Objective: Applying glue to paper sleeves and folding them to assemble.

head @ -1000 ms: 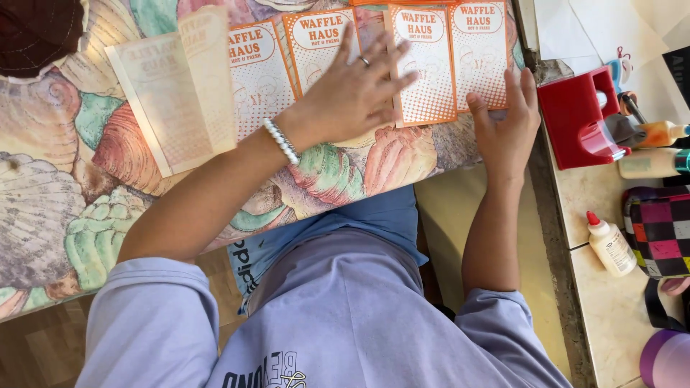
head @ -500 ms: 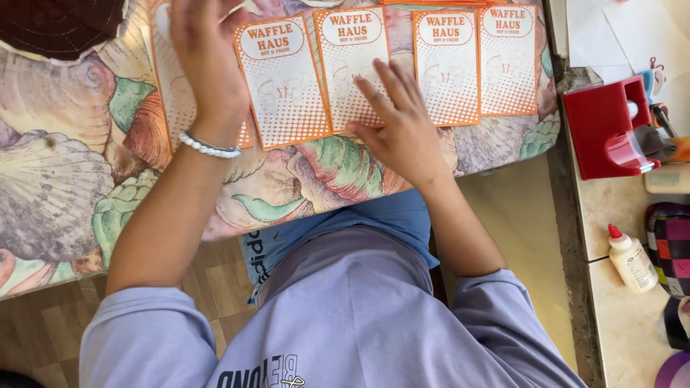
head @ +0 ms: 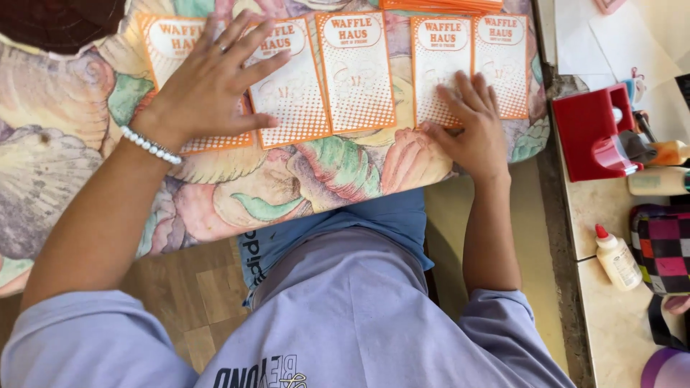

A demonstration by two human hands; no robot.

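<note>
Our left hand [head: 208, 86] lies flat with its fingers spread wide, palm down on the leftmost orange-and-white printed card [head: 188, 140], the fingertips reaching over onto the second card [head: 291, 93]. A ring sits on 1 finger and a white bead bracelet [head: 149, 144] circles the wrist. Our right hand [head: 471, 126] rests palm down too, fingers loosely fanned, on the lower edge of the fourth card [head: 440, 65]; neither hand pinches anything.

We see 5 of these cards in a row, side by side and slightly overlapping, along the far part of a cushion-like surface printed with seashells [head: 65, 144]. The third card [head: 356, 72] lies untouched between our hands, and the fifth card [head: 503, 65] sits just right of our right hand. A stack of more orange cards [head: 442, 5] shows at the top edge, just beyond the row.

To the right, on a pale counter [head: 611, 323], stand a red holder [head: 593, 133] with supplies lying beside it, a white glue bottle with a red cap [head: 618, 257] and a checkered pouch [head: 665, 248]. Below us are our lavender sleeves and shirt [head: 345, 316], and wood flooring [head: 194, 287].
</note>
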